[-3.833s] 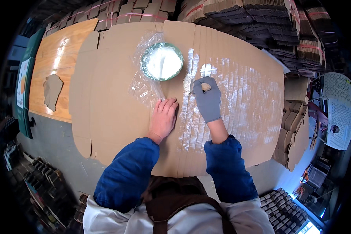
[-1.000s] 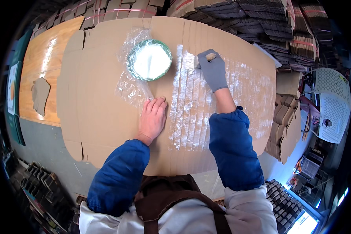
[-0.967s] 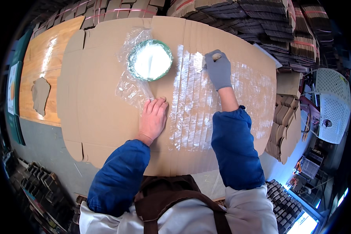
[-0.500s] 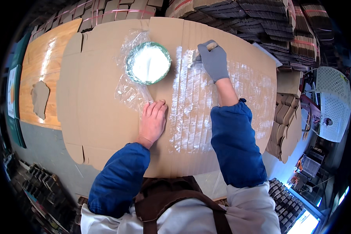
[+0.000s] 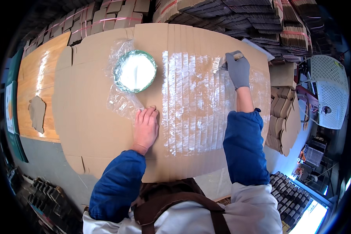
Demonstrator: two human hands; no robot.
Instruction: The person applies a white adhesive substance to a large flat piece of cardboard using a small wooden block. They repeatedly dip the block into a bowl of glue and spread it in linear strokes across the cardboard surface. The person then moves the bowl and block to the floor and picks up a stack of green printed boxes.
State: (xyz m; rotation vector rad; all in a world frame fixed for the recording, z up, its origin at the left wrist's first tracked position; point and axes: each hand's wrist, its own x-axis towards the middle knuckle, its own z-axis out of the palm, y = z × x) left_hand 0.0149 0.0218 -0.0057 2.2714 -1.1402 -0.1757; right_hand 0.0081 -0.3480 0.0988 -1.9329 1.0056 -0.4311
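A large flat cardboard sheet [image 5: 93, 117] lies across the table, its right half streaked with shiny white glue stripes [image 5: 191, 101]. My right hand [image 5: 238, 70], in a grey glove, grips a brush [image 5: 219, 64] whose bristles touch the far right of the glued area. My left hand [image 5: 145, 126], bare, rests flat on the cardboard with fingers apart, just left of the stripes. A green bowl of white glue [image 5: 135, 71] sits on a sheet of clear plastic [image 5: 121, 101] beyond my left hand.
Bundled stacks of folded cardboard [image 5: 238, 11] line the far edge. A wooden tabletop [image 5: 39, 78] shows at the left. Die-cut cardboard pieces [image 5: 282, 117] are piled at the right, beside a white perforated crate [image 5: 331, 97].
My right hand has carried the brush from the middle of the glued area out to its far right side. My left hand has stayed flat in place.
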